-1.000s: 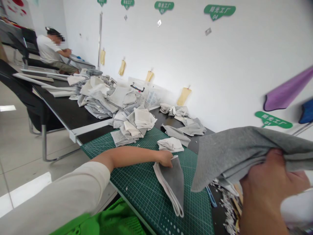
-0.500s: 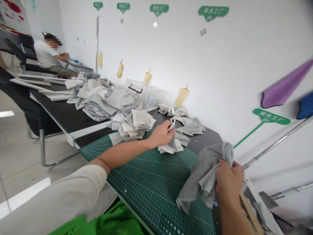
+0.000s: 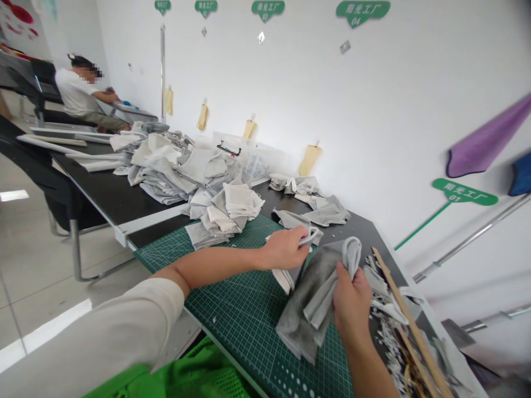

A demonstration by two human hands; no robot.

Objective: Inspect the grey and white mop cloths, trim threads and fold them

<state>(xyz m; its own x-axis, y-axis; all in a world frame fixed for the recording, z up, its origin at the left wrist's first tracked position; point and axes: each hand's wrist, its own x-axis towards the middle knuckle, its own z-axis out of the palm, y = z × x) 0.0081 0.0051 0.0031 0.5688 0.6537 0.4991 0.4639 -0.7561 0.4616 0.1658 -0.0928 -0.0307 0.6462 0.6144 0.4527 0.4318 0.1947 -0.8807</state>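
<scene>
Green mat (image 3: 236, 304); grey cloth (image 3: 305, 290) nearer left hand (image 3: 287, 249)

I'd call this a small workshop, with cloth all about. Green signs (image 3: 363, 12) on the white wall (image 3: 207, 66) read "阳光工厂" (Sunshine Factory), 03, 04 and 01 among their numbers, and yellow gloves (image 3: 310, 160) hang in a row below. A gridded green cutting mat (image 3: 240, 309) covers the near part of a long black table (image 3: 354, 237); a large heap of cloth pieces (image 3: 166, 163) lies farther left, with shredded scraps (image 3: 389, 345) beside wooden strips (image 3: 414, 326) at near right. At far left, another person (image 3: 77, 94) sits at a separate desk (image 3: 143, 115).
</scene>
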